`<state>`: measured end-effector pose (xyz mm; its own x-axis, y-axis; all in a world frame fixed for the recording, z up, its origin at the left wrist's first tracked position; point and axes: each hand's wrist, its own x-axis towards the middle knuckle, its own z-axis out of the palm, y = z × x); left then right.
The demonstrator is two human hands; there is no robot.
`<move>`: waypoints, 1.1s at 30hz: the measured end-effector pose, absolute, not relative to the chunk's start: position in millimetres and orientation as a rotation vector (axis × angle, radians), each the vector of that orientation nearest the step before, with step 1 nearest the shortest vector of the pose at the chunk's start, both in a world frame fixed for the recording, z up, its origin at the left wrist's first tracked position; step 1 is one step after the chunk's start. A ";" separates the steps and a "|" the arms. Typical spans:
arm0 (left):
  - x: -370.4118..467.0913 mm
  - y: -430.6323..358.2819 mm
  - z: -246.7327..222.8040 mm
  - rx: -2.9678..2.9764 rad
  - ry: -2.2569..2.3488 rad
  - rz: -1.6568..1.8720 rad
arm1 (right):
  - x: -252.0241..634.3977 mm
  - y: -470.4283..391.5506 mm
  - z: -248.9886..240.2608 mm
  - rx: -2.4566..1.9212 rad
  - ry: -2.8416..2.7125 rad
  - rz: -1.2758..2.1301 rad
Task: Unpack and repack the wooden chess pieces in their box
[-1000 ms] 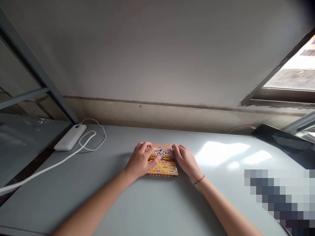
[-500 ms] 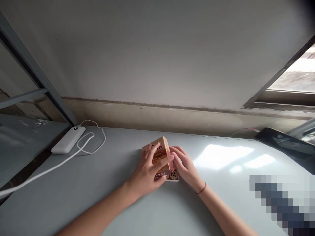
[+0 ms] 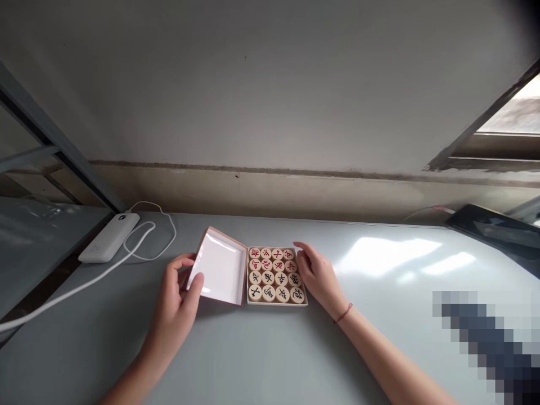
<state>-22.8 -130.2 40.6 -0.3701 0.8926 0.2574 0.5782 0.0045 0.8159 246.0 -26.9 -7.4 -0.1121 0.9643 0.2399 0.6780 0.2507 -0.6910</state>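
Observation:
My left hand (image 3: 179, 298) holds a box lid (image 3: 223, 269) by its left side, thumb over the rim and fingers behind. The lid is tilted with its glossy white inside towards me, and its right edge meets the box base. That shallow white box base (image 3: 276, 305) lies on the table, filled with rows of round wooden Chinese chess pieces (image 3: 268, 278). Red characters mark the far rows, black ones the near rows. My right hand (image 3: 318, 278) is curled at the base's right edge, thumb and fingers about its far right corner.
The grey table (image 3: 261, 354) runs back to a wall (image 3: 261, 101). On the left lie a white power bank (image 3: 108, 239) and its white cable (image 3: 80, 293). A dark phone-like device (image 3: 493, 233) is at the far right, near a window. A blurred patch covers the lower right.
My left hand has lifted the lid off the base and swung it left, turning its inside towards me. The chess pieces are now uncovered. My right hand stays at the base's right side.

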 end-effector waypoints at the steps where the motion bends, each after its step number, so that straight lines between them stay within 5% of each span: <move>1: -27.9 -131.6 37.3 1.619 2.052 1.263 | 246.1 -26.8 -7.3 -1.513 -1.882 0.558; 4: -35.2 -134.0 28.8 1.966 2.239 1.052 | 246.1 -26.9 -5.0 -1.551 -1.908 0.558; 10: -23.2 -136.3 18.5 2.416 1.917 0.606 | 245.7 -30.7 1.7 -1.546 -1.926 0.603; 33: 22.3 -59.2 39.4 2.382 2.119 0.278 | 235.9 -39.0 7.8 -1.459 -2.054 0.618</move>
